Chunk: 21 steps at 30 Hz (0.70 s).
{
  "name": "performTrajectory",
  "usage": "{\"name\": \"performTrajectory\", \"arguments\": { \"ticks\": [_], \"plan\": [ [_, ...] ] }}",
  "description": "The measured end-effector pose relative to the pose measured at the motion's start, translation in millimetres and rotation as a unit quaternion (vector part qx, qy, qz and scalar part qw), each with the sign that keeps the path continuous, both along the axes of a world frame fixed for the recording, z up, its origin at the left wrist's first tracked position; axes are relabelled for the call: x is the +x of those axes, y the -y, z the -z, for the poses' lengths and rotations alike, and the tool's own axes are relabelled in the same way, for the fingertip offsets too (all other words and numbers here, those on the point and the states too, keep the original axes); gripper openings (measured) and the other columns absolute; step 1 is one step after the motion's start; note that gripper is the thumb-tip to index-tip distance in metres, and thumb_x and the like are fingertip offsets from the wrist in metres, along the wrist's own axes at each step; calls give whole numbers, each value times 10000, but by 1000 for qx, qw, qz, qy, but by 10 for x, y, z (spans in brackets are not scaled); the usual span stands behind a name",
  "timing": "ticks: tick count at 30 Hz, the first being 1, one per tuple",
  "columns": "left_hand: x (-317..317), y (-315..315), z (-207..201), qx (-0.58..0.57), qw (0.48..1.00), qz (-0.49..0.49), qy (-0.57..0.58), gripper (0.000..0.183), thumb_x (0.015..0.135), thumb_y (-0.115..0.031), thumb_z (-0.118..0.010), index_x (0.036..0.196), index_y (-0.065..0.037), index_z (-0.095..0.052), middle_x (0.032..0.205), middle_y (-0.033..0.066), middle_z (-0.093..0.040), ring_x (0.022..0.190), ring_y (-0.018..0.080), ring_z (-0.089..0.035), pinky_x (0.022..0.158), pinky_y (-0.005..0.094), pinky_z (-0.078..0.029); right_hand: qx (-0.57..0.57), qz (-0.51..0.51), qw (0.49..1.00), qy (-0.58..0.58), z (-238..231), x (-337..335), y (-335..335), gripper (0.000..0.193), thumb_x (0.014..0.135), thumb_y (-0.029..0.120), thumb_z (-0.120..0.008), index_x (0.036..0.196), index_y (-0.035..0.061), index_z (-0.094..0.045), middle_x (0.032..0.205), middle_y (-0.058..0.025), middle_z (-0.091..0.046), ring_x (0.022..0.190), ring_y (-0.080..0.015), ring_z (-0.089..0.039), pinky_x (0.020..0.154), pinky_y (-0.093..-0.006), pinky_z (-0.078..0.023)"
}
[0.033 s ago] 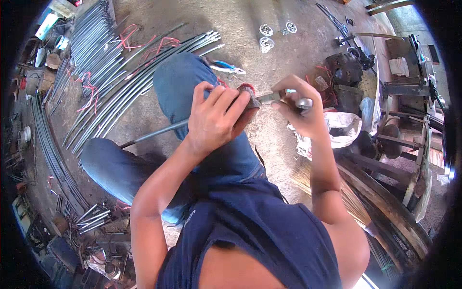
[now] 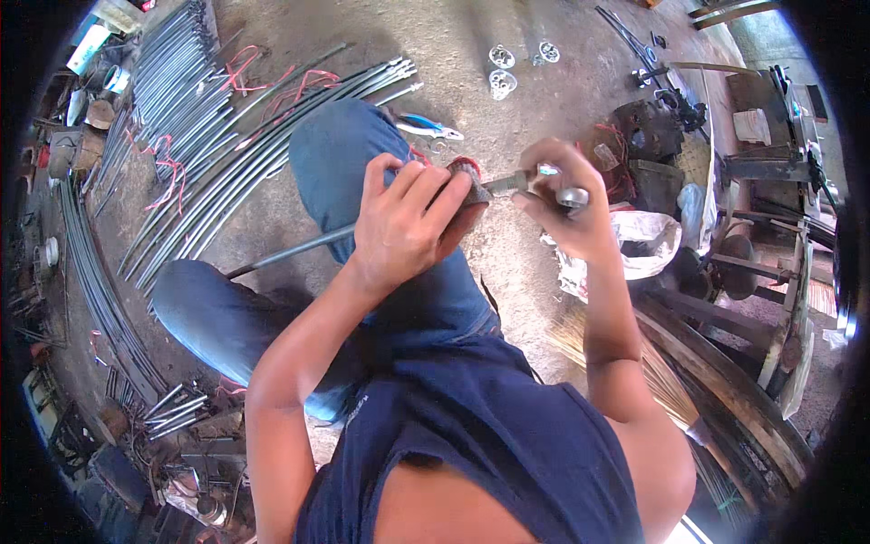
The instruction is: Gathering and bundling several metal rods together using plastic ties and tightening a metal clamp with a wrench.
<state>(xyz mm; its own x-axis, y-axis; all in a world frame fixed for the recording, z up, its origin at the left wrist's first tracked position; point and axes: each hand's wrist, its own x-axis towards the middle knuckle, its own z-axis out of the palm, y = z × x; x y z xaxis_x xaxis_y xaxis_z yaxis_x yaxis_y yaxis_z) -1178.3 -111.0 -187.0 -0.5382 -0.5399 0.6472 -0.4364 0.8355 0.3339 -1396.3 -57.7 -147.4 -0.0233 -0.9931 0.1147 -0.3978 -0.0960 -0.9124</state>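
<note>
My left hand is closed around a grey-and-red pad wrapped about a long metal rod. The rod slants from beside my bent left knee up to the right, and its threaded-looking end sticks out past the pad. My right hand is at that end, fingers curled and thumb below. A metal piece with a shiny rounded end lies in its grip; its full shape is hidden by the fingers. Blue-handled pliers lie on the floor beyond my left hand.
Many metal rods with red ties lie on the floor at left. Small clear cups of metal parts stand ahead. At right are a white sack, a broom and a metal frame. Short tubes lie at lower left.
The fingers and thumb of my right hand have shifted slightly at the rod's end, showing a little more of it. My left hand and the pad stay put.
</note>
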Motion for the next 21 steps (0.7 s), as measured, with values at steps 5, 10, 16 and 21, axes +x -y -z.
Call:
{"name": "performTrajectory", "arguments": {
  "ticks": [5,10,16,21],
  "plan": [
    [15,-10,-17,2,1000,-2,-2,367,706,-235,-827,990,-66,-668,910,34,-633,787,201,-606,813,409,-400,76,-1,996,50,-46,-17,-5,299,790,81,-795,1043,10,-651,938,-24,-624,718,-57,-543,638,-240,-443],
    [16,-6,1,3,1000,-4,5,359,714,-238,-823,991,-68,-670,907,36,-641,789,204,-607,821,410,-400,52,10,982,180,-88,58,10,268,786,63,-794,1014,7,-665,929,-32,-633,762,-64,-559,645,-228,-444],
    [13,-11,-14,10,1000,-1,2,362,707,-234,-824,991,-71,-670,904,35,-639,786,204,-606,815,411,-400,-11,-50,998,-21,-122,65,33,212,802,-6,-720,1008,-24,-670,934,-11,-616,804,-57,-528,630,-210,-422],
    [12,-15,2,7,1000,-5,1,374,699,-236,-826,997,-74,-669,917,36,-641,794,207,-610,812,413,-402,81,1,994,71,-75,43,-17,249,815,-21,-699,1062,-27,-667,990,-48,-607,791,-62,-528,620,-204,-394]
  ]
}}
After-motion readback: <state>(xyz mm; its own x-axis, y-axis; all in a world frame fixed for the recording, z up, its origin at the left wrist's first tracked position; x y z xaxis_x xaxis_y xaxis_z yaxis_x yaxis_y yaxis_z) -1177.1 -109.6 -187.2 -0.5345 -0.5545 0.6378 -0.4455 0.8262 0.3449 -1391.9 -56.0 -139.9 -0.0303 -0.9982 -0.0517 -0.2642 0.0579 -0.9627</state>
